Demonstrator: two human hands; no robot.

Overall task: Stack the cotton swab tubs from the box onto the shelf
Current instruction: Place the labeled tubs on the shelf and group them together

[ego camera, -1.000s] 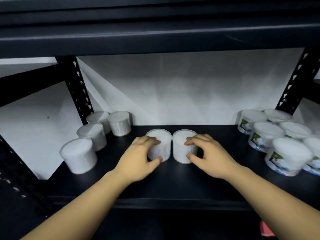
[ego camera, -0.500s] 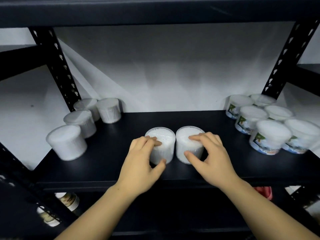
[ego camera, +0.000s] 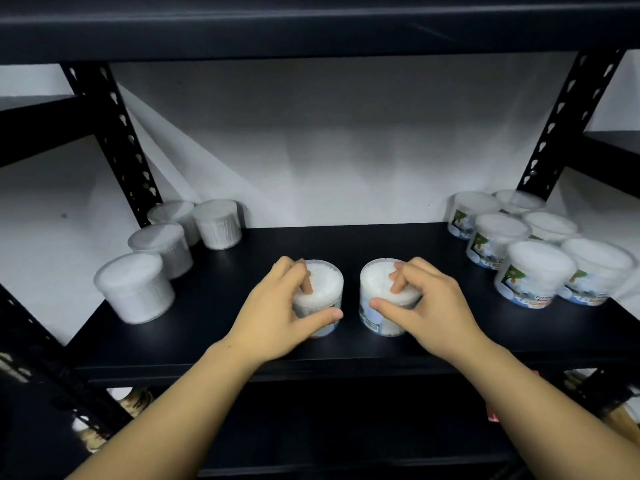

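Two clear cotton swab tubs stand side by side in the middle of the black shelf (ego camera: 433, 334), near its front edge. My left hand (ego camera: 277, 313) grips the left tub (ego camera: 325, 282), fingers over the lid and thumb on its front. My right hand (ego camera: 426, 306) grips the right tub (ego camera: 375, 278) the same way. A small gap separates the two tubs. The box is not in view.
Several plain tubs (ego camera: 135, 289) sit in a row at the shelf's left end, by the perforated upright (ego camera: 117, 143). Several labelled tubs (ego camera: 530, 275) cluster at the right end. Another shelf board (ego camera: 311, 26) hangs close overhead. A white wall lies behind.
Both tubs have come forward toward the shelf's front edge and moved slightly apart. My hands have stayed on them, and my view has dropped a little.
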